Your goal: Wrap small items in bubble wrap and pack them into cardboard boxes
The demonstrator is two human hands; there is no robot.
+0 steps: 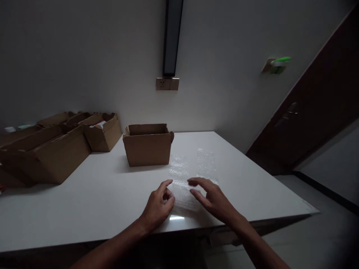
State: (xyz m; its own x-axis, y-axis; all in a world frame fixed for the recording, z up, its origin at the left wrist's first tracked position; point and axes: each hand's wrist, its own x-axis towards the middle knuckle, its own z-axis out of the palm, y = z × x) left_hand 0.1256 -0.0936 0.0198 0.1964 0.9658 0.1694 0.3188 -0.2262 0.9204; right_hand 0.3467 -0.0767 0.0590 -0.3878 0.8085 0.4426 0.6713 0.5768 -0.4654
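Between my two hands lies a clear sheet of bubble wrap [183,198], slightly blurred, near the table's front edge. My left hand [157,204] is at its left side, with the index finger stretched out and the thumb and curled fingers closed at the sheet's edge. Over the right part of the sheet, my right hand [213,196] has thumb and index finger apart. Whether its fingertips touch the plastic is hard to see. Just beyond are two more bubble wrap pieces, one left [178,164] and one right [206,160], lying flat.
An open cardboard box [148,150] stands behind my left hand on the white table [112,209]. Several more cardboard boxes [66,157] are grouped at the left, some holding items. A wall socket [167,84] is above, and a dark door [316,93] is at the right.
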